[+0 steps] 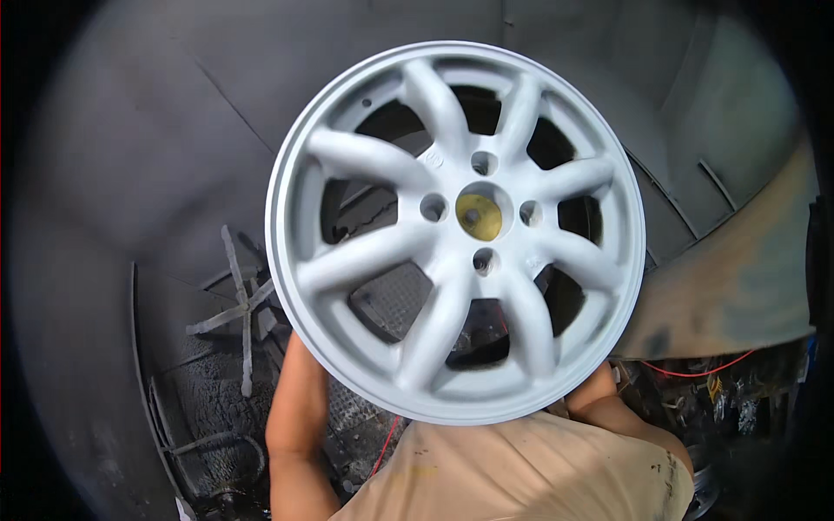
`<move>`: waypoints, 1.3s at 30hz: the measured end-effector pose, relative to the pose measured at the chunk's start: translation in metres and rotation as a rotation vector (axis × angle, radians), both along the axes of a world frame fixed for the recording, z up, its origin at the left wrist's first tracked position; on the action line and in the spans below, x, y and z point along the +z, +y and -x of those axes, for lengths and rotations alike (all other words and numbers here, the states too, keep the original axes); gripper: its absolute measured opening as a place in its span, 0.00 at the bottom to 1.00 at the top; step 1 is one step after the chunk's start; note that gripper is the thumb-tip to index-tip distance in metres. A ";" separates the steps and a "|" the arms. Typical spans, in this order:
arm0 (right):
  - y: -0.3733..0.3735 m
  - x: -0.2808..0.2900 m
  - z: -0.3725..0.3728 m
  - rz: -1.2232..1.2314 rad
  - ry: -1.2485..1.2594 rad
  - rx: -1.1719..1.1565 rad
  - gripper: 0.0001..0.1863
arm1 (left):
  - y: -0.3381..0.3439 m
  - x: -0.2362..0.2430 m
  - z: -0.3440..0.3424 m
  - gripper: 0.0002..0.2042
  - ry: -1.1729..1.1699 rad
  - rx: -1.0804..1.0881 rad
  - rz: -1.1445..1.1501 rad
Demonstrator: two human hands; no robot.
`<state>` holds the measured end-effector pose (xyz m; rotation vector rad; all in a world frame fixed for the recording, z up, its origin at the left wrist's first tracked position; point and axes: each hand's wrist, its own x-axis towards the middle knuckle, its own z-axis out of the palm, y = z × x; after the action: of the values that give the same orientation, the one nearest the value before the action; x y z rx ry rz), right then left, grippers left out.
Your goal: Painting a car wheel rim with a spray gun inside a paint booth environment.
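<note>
A white alloy wheel rim (508, 334) with several curved spokes is held up close in front of me, its face toward the view. A yellow-gold disc (478, 216) shows inside its centre hole, with bolt holes around it. My left forearm (298, 408) rises to the rim's lower left edge, and my right forearm (621, 415) reaches its lower right edge. Both hands grip the rim from behind; their fingers are hidden by it. Beige clothing (512, 469) of mine lies just below the rim.
A star-shaped stand (246, 306), crusted grey, is at the left. Grey panels (174, 130) curve around the space, and a brownish panel (738, 286) leans at the right. Red hoses (699, 372) show at the lower right and below the rim, near dark clutter.
</note>
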<state>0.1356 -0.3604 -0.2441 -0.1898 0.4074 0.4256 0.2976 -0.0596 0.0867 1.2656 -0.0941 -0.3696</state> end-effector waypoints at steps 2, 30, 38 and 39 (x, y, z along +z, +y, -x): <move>0.000 -0.014 -0.004 0.015 0.066 0.013 0.22 | -0.024 -0.037 -0.011 0.38 0.026 -0.004 -0.065; -0.198 -0.108 -0.046 0.498 0.670 0.115 0.22 | -0.003 -0.443 -0.020 0.33 0.173 -0.298 -0.721; -0.087 -0.124 0.085 0.718 0.668 0.157 0.22 | 0.003 -0.332 0.137 0.39 0.280 -0.979 -1.108; -0.082 -0.123 0.084 0.753 0.664 0.155 0.22 | 0.005 -0.332 0.155 0.39 0.270 -0.962 -1.102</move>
<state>0.0517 -0.4426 -0.3675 -0.8249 1.2082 0.4670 0.1430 -0.0544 -0.2455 2.1847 -0.2948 -1.5682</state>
